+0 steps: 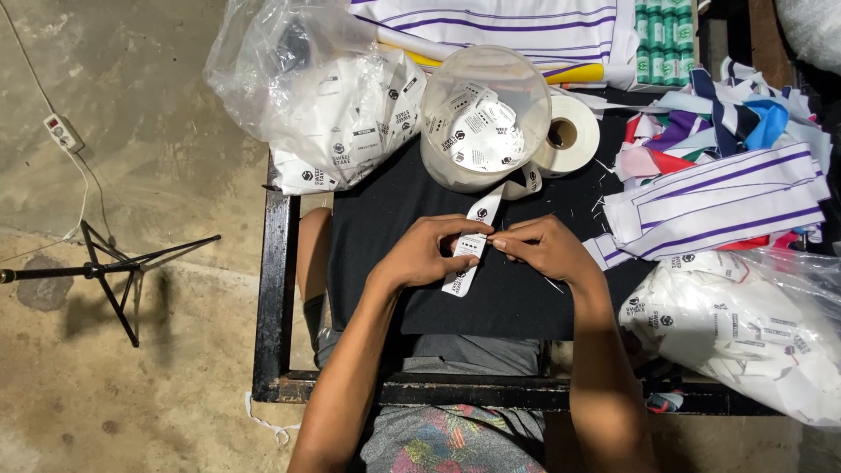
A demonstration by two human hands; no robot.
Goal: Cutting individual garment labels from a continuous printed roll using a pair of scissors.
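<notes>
both hands meet over the black cloth-covered table point(420, 298), w/ a white label strip point(469, 250) stretched between them, probably so the strip stays taut and flat for handling. left hand point(429, 250) curls in from the left, thumb and forefinger pressed together on the strip's middle; other fingers folded under, not spread. right hand point(543, 248) comes from the right, fingertips point(501, 240) pinched close on the strip's edge, just beside the left thumb; can't tell if it also holds a small tool, too small to see. the strip runs up past the fingers to a clear plastic tub point(484, 118) full of cut white labels, set just beyond the hands so it's within easy reach, and its lower end hangs loose below the fingers toward the person's lap. a white tape roll point(568, 133) sits touching the tub on its right. left of and beyond the fingers, a clear bag of labels point(324, 105); right of and nearer than the fingers, another bag of labels point(745, 328). right of and beyond the fingers lie striped fabric strips point(718, 206) piled w/ coloured scraps.
</notes>
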